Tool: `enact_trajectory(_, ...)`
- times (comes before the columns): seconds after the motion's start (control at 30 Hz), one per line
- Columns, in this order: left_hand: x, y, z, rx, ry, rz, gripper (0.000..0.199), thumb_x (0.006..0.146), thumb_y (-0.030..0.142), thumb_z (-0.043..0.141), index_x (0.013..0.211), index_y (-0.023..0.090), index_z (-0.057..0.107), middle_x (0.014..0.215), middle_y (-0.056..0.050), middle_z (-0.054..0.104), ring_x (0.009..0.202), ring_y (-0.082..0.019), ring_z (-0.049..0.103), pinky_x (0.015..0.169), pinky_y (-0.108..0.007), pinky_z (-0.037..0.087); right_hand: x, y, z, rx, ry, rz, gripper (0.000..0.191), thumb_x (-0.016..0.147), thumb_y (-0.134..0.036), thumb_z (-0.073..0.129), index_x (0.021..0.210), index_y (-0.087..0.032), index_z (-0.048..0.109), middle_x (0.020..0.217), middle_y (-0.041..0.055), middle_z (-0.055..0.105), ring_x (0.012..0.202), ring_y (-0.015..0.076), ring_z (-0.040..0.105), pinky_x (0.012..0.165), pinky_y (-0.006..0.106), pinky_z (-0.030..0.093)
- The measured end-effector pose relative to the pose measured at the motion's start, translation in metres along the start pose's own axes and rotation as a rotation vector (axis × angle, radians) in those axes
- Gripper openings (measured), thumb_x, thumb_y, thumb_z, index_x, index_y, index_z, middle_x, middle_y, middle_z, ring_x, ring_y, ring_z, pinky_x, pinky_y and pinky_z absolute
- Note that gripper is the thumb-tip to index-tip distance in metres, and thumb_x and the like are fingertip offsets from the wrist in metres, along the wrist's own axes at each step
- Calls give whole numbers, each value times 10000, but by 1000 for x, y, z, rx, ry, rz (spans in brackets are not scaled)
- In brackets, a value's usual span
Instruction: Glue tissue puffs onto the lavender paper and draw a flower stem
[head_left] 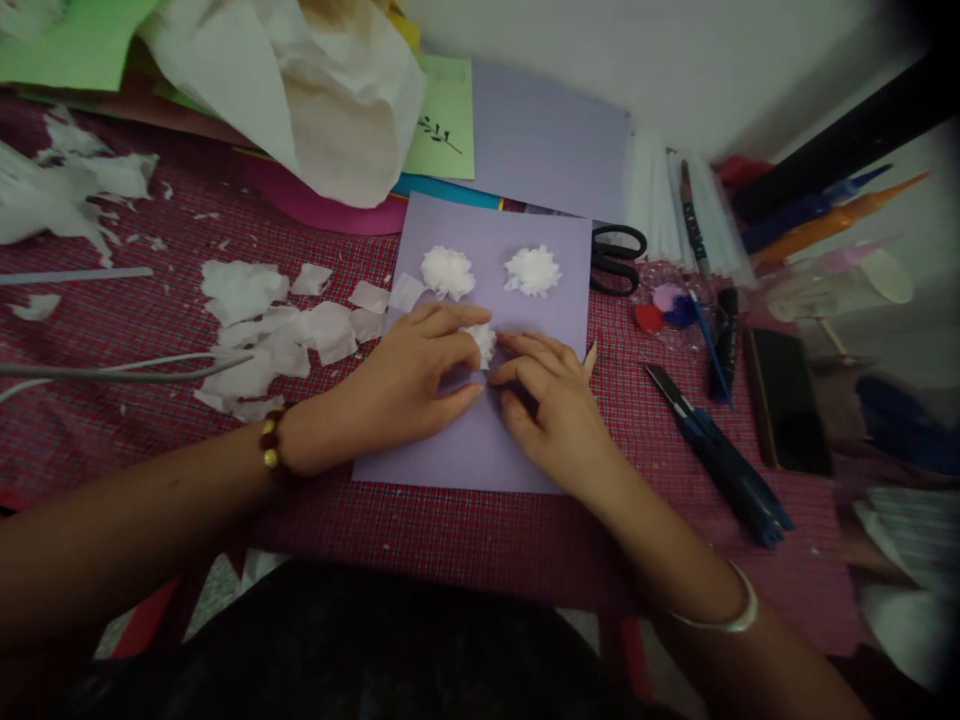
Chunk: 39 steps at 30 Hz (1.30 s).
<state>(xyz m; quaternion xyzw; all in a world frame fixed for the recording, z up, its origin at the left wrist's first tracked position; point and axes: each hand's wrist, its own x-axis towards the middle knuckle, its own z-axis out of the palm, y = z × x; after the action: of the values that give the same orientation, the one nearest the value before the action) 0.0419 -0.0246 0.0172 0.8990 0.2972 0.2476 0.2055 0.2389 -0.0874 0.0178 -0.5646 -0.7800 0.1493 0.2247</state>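
A lavender sheet of paper lies in front of me. Two ruffled white paper flowers sit on its upper half, a left flower and a right flower. Below and between them is a third, smaller white paper flower, partly hidden by my fingers. My left hand curls around its left side, with fingertips above and thumb below. On its other side, the bent fingertips of my right hand press in at the edge. Both hands hold this flower against the sheet.
Torn white paper pieces and a cable lie to the left. Black-handled scissors touch the sheet's right side. Farther right are a utility knife, a phone and a marker. Crumpled white paper lies behind.
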Motion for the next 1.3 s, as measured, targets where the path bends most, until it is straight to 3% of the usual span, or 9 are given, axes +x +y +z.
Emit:
enact_trajectory(0.3, 2, -3, 4, -6, -36, 18, 89, 815, 193, 647, 879, 167, 591, 1111, -78, 679, 1136, -245, 593, 1036, -429, 431, 1, 1, 2, 38, -31, -23, 184, 814, -135, 530, 925, -225, 646, 1322, 53, 630, 1309, 297, 484, 1093, 521, 337)
enact_trajectory(0.4, 0, -1, 3, 2, 13, 4, 290, 808, 214, 650, 1084, 150, 588, 1227, -107, 641, 1182, -255, 573, 1053, -427, 435, 1, 2, 1, 57, 2, -26, 178, 815, -127, 528, 913, -222, 643, 1300, 62, 641, 1269, 280, 514, 1072, 505, 361)
enact_trajectory(0.5, -2, 1, 2, 57, 70, -1, 526, 854, 277, 614, 1343, 152, 464, 1346, -120, 577, 1238, -264, 538, 1066, -451, 428, 1, 5, 1, 100, 50, -4, 217, 825, -127, 515, 983, -211, 639, 1258, 91, 655, 1212, 263, 553, 1034, 486, 402)
enact_trajectory(0.7, 4, -2, 5, 186, -131, -94, 413, 947, 327, 499, 1314, 140, 536, 1432, -131, 508, 1334, -289, 448, 1149, -483, 307, 1, 9, -1, 54, 25, -1, 251, 837, -159, 539, 1048, -208, 666, 1245, 92, 665, 1183, 294, 568, 1039, 557, 375)
enact_trajectory(0.83, 9, -8, 6, 153, -129, -85, 416, 947, 329, 484, 1305, 126, 545, 1371, -131, 553, 1283, -272, 484, 1139, -447, 318, 1, 16, -6, 256, 148, 142, 199, 901, -216, 505, 1020, -224, 665, 863, 33, 723, 830, 202, 671, 802, 404, 522)
enact_trajectory(0.9, 10, -12, 5, 135, -127, -87, 501, 928, 327, 506, 1373, 98, 479, 1341, -154, 568, 1257, -273, 501, 1118, -432, 343, 2, 23, -12, 352, 272, 259, 202, 918, -248, 492, 1038, -225, 653, 715, -5, 677, 633, 156, 627, 632, 318, 510)
enact_trajectory(0.97, 10, -14, 4, 131, -132, -92, 565, 907, 312, 521, 1416, 86, 426, 1315, -169, 576, 1235, -278, 514, 1095, -427, 363, 3, 30, -20, 375, 382, 305, 180, 907, -261, 505, 1002, -217, 652, 699, -13, 656, 583, 135, 591, 580, 289, 485)
enact_trajectory(1.13, 8, -14, 1, 112, -113, -78, 565, 890, 269, 484, 1424, 98, 413, 1256, -164, 595, 1165, -272, 543, 1046, -416, 398, -11, 35, -37, 268, 431, 324, 222, 891, -287, 513, 1057, -194, 627, 827, 22, 655, 713, 149, 619, 697, 325, 524)
enact_trajectory(1.3, 1, -6, 0, 92, -60, -119, 562, 886, 261, 487, 1415, 86, 414, 1267, -188, 596, 1160, -291, 557, 1004, -442, 427, -44, 26, -28, -171, 206, 294, 591, 789, -367, 653, 1336, -183, 521, 1220, 156, 594, 1065, 290, 586, 948, 522, 473)
